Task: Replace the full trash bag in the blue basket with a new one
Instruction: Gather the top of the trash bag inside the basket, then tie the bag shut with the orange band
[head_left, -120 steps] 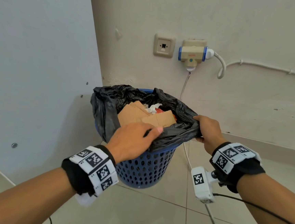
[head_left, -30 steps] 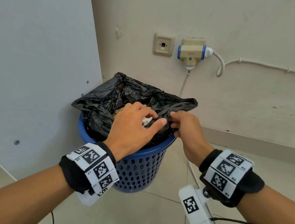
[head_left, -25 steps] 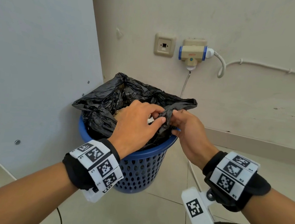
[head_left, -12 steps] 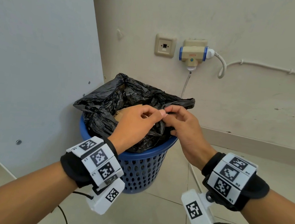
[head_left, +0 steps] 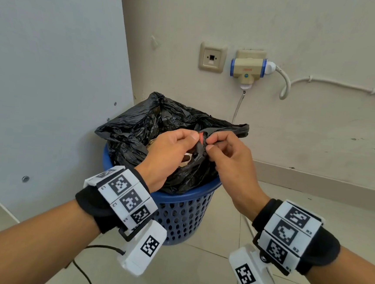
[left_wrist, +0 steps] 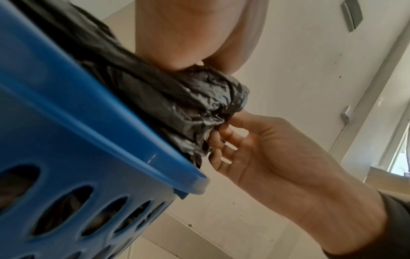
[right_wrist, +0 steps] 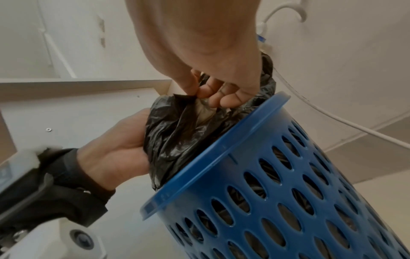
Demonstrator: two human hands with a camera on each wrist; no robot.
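While black trash bag (head_left: 142, 129) sits in blue basket (head_left: 182, 218) on floor by wall, left hand (head_left: 169, 156) and right hand (head_left: 230, 161) meet above rim, fingers of both pinching gathered bag edge. Cardboard partly visible inside.

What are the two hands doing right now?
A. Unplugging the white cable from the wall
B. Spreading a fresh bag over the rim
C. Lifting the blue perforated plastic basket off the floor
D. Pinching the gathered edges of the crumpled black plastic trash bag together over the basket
D: the left hand and right hand pinch the crumpled black plastic trash bag above the blue perforated plastic basket.
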